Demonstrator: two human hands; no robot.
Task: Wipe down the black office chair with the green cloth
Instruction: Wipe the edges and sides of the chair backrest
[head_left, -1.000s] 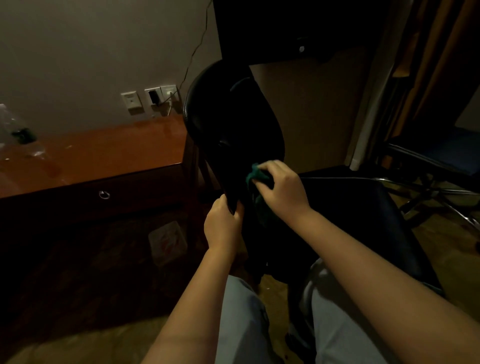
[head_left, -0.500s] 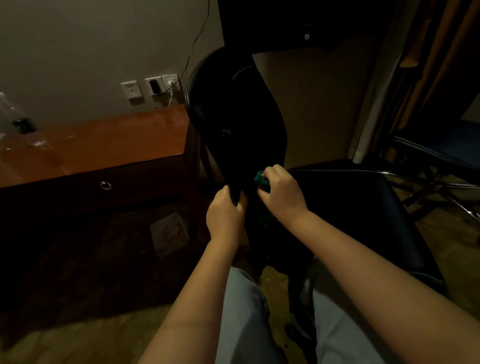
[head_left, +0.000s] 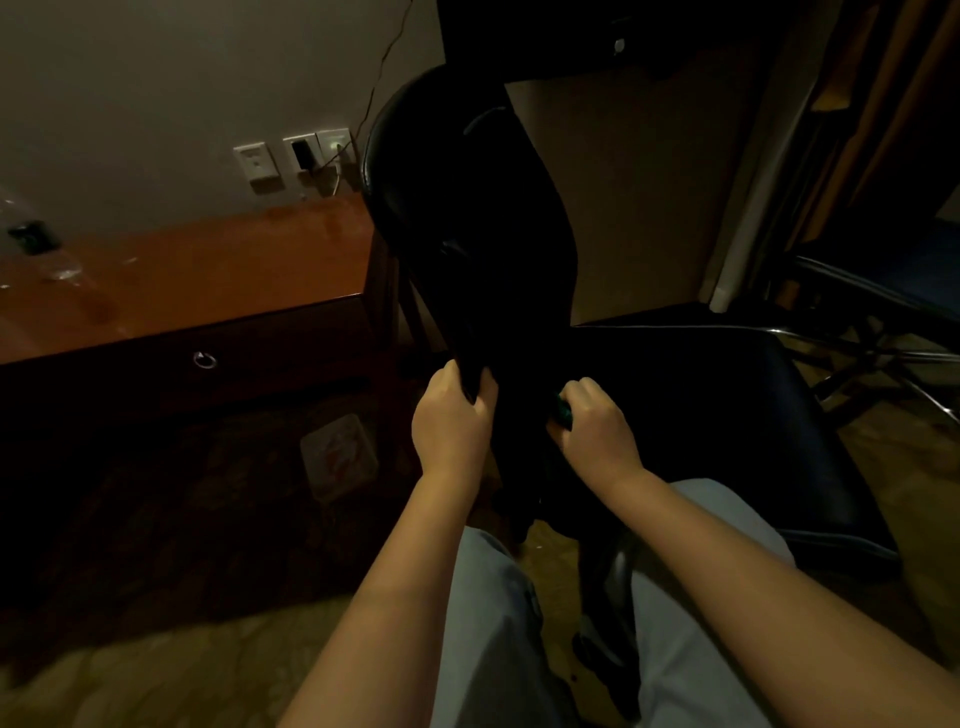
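Observation:
The black office chair (head_left: 483, 244) stands in front of me with its tall backrest seen edge-on and its seat (head_left: 727, 415) spreading to the right. My left hand (head_left: 452, 421) grips the bottom rear edge of the backrest. My right hand (head_left: 592, 421) holds the green cloth (head_left: 562, 413) bunched in its fingers and presses it low on the backrest, near where it meets the seat. Only a small patch of the cloth shows beside my fingers.
A brown wooden desk (head_left: 171, 280) with a ring-pull drawer stands to the left, wall sockets (head_left: 293, 158) above it. A pale flat packet (head_left: 340, 457) lies on the dark floor. A second chair with chrome legs (head_left: 872, 332) stands at the right. My knees sit below the hands.
My right hand has slid the cloth down the backrest from its middle to its base. My left hand kept its hold on the lower edge.

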